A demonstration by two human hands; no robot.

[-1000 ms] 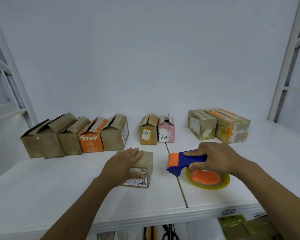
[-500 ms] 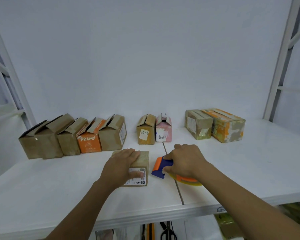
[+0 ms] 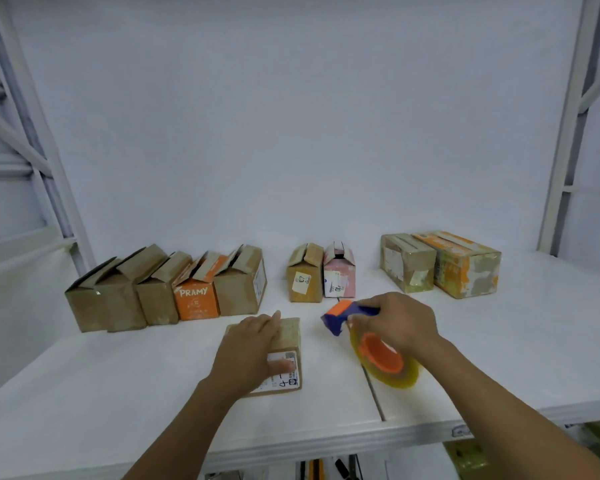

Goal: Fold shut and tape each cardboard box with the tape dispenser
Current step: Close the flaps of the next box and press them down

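Note:
A small brown cardboard box (image 3: pixel 289 336) with a white label lies folded shut near the front middle of the white shelf (image 3: pixel 118 393). My left hand (image 3: pixel 246 348) rests flat on its top, thumb down its labelled front. My right hand (image 3: pixel 395 323) grips the blue and orange tape dispenser (image 3: pixel 347 315), tilted and lifted to the right of the box, its yellowish tape roll (image 3: pixel 385 358) hanging toward me. The dispenser's blue nose points at the box without touching it.
Several open-flapped boxes stand at the back left, one orange and marked PRAMY (image 3: pixel 196 299). A brown box (image 3: pixel 303 275) and a pink box (image 3: pixel 340 273) stand mid-back. Two taped boxes (image 3: pixel 440 265) sit at the back right. White rack posts (image 3: pixel 565 133) flank the shelf.
My right hand has lifted and tilted the dispenser off the shelf, so its tape roll shows in full. My left hand has stayed on the box.

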